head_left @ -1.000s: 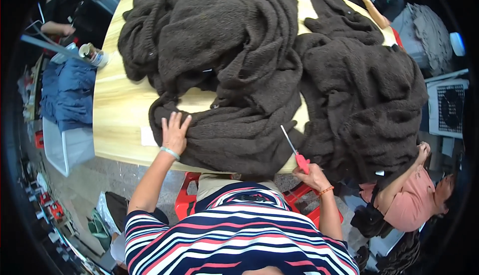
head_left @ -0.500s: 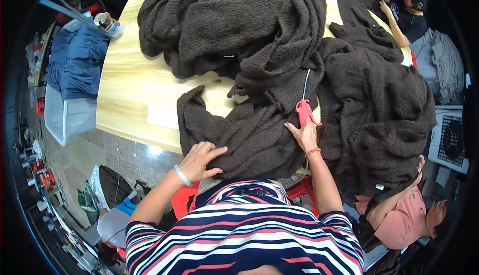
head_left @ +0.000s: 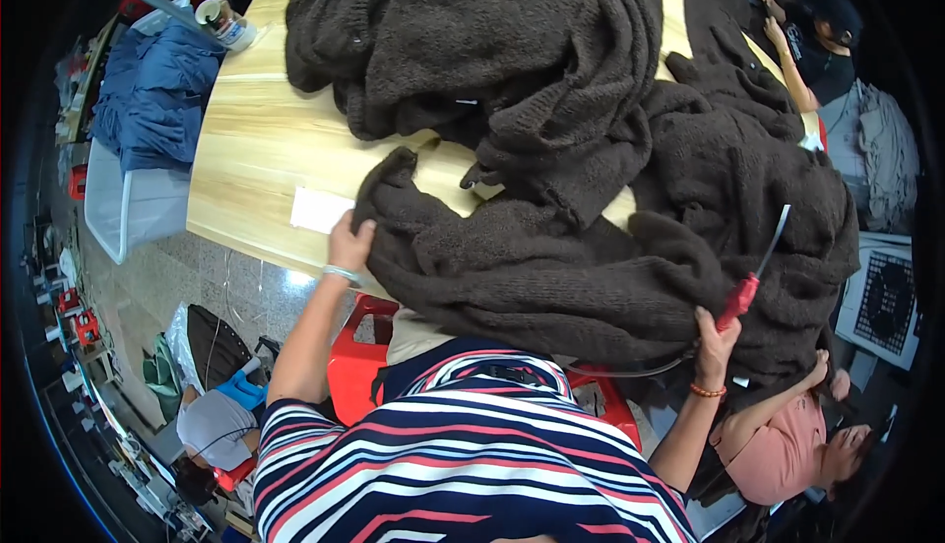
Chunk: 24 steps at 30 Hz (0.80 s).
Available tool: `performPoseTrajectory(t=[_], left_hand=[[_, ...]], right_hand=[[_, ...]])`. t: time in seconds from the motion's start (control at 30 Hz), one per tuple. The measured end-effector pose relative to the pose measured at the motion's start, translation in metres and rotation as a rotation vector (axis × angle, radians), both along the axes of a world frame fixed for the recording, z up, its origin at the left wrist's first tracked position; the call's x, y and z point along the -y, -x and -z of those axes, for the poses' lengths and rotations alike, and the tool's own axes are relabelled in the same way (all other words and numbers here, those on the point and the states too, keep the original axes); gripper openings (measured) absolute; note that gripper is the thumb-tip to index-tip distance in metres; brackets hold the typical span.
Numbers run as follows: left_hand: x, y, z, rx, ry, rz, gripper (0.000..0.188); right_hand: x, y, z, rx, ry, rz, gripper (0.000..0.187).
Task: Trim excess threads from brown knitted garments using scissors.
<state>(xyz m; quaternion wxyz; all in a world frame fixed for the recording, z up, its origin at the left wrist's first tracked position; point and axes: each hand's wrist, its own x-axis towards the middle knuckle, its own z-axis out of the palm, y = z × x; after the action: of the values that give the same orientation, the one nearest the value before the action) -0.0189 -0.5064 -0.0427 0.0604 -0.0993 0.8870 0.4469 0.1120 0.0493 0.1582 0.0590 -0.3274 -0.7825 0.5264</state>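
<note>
A dark brown knitted garment is stretched sideways along the near table edge, in front of my body. My left hand has its fingers closed on the garment's left end, beside a white paper. At the other end, my right hand is wrapped round a red air blow gun. Its thin metal nozzle slants up and to the right. The right thumb and palm touch the garment's right end; whether they also grip the cloth I cannot tell.
A big heap of brown knitwear covers the far middle of the wooden table; another pile lies at right. A jar stands at the far left. Co-workers sit right and lower left. Red stools flank me.
My hands have moved apart, pulling the garment out sideways. The left hand went left and up and closed on the cloth; the right carried the blow gun right and down.
</note>
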Motion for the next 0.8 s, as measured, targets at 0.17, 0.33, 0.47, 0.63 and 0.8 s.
performPoseTrajectory(t=[0.17,0.33,0.47,0.63,0.8], left_hand=[[0.030,0.066,-0.108,-0.153,-0.658,-0.367,0.029],[0.031,0.102,-0.199,-0.430,-0.914,-0.430,0.028],[0.096,0.100,-0.132,-0.568,-0.315,-0.381,0.030],[0.140,0.036,-0.011,-0.220,0.467,-0.248,0.036],[-0.075,-0.004,-0.093,-0.306,0.113,0.577,0.047]], right_hand=[[-0.023,-0.008,-0.018,-0.272,0.071,0.074,0.028],[-0.029,0.010,-0.024,-0.482,0.266,0.110,0.032],[-0.029,0.001,-0.006,-0.355,0.366,-0.055,0.050],[0.021,-0.004,0.050,0.362,0.074,-0.327,0.020],[0.034,-0.027,0.078,0.344,-0.201,-0.425,0.020]])
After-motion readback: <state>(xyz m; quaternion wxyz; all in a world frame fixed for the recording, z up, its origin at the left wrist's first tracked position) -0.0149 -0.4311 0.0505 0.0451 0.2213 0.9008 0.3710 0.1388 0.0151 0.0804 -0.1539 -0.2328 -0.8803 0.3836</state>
